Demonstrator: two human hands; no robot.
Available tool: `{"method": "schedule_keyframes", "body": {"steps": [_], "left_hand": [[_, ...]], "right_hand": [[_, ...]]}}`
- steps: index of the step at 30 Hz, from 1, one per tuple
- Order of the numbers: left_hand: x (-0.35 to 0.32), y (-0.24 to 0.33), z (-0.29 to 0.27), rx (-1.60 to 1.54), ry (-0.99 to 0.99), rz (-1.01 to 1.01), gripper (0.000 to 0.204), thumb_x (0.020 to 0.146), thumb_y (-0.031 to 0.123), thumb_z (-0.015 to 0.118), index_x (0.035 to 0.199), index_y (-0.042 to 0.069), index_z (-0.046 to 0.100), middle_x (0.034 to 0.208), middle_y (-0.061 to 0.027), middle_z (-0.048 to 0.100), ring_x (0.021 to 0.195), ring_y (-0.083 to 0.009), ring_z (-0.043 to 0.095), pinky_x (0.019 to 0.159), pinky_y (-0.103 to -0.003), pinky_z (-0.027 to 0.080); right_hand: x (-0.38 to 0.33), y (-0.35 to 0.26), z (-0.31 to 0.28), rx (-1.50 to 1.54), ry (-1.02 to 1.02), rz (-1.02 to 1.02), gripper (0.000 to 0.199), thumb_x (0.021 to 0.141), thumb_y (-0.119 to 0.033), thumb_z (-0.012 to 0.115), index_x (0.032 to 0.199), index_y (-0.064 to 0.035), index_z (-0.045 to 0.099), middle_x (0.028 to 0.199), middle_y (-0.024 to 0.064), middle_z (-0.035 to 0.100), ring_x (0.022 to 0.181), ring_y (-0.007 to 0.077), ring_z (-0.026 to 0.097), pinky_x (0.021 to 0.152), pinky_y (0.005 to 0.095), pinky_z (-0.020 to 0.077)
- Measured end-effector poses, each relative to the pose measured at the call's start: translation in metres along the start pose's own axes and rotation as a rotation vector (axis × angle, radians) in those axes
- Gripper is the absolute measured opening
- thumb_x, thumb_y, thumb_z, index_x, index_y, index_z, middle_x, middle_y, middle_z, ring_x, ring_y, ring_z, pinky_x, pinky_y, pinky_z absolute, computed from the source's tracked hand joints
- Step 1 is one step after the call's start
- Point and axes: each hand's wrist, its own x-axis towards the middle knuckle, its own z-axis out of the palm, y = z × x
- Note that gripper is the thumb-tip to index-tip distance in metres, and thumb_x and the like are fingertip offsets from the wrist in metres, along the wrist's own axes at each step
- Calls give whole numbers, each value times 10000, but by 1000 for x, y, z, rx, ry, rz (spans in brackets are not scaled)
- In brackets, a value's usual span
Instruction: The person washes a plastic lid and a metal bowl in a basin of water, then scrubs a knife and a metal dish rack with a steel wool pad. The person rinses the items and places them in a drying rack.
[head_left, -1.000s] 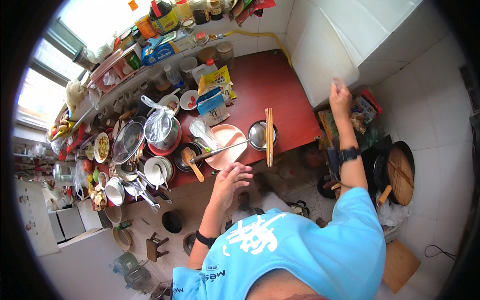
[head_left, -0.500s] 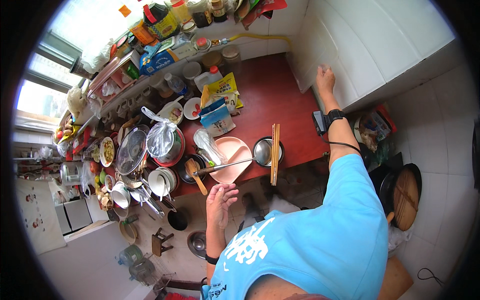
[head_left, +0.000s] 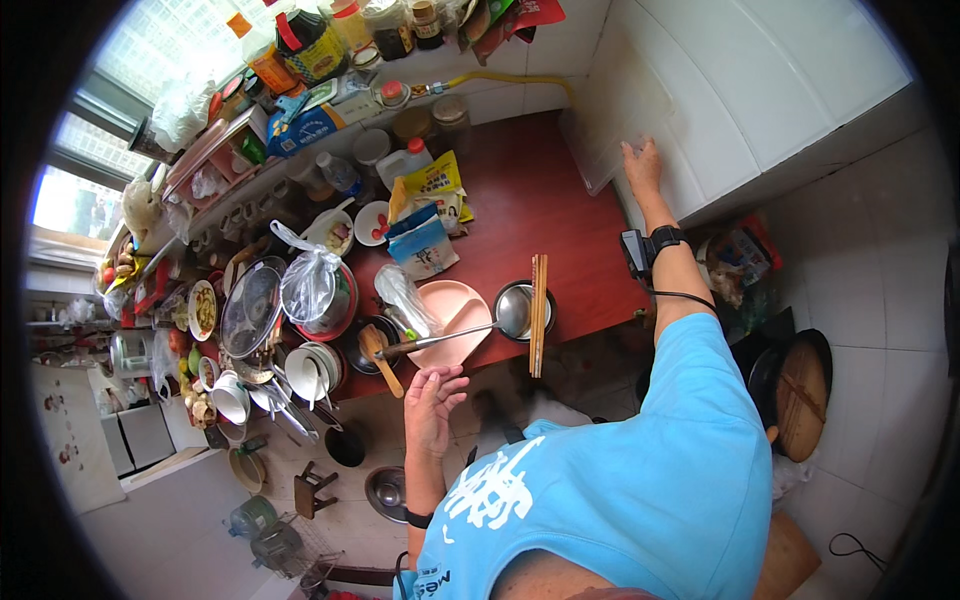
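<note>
The right hand (head_left: 643, 168) is beside the clear board (head_left: 608, 120), fingers parted (contact is unclear). The left hand (head_left: 430, 405), fingers half-spread and empty, hovers near the wooden spatula (head_left: 387, 373).

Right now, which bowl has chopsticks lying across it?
The black-rimmed bowl right of the pink divided plate; no other visible bowl has chopsticks across it.

Daylight floods through the upper-left window (head_left: 80, 207) (partly washed out), and lines bow near the black rim.
</note>
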Motion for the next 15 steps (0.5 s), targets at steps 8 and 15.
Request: {"method": "schedule_keyframes", "body": {"steps": [8, 15], "left_hand": [[1, 0, 5, -17, -15, 1, 173, 1007, 167, 517, 1092, 25, 569, 1117, -169, 667, 942, -222, 687, 741, -293, 567], [1, 1, 10, -2, -12, -8, 183, 1003, 204, 536, 1098, 49, 563, 1124, -155, 662, 960, -218, 685, 765, -296, 560]], "right_hand": [[8, 44, 6, 50, -7, 0, 520, 868, -163, 702, 1293, 27, 469, 1017, 142, 644, 652, 200, 674, 511, 306, 531], [2, 29, -11, 165, -73, 166, 592, 876, -188, 696, 1353, 23, 415, 1080, 150, 634, 662, 200, 676, 481, 295, 522]]}}
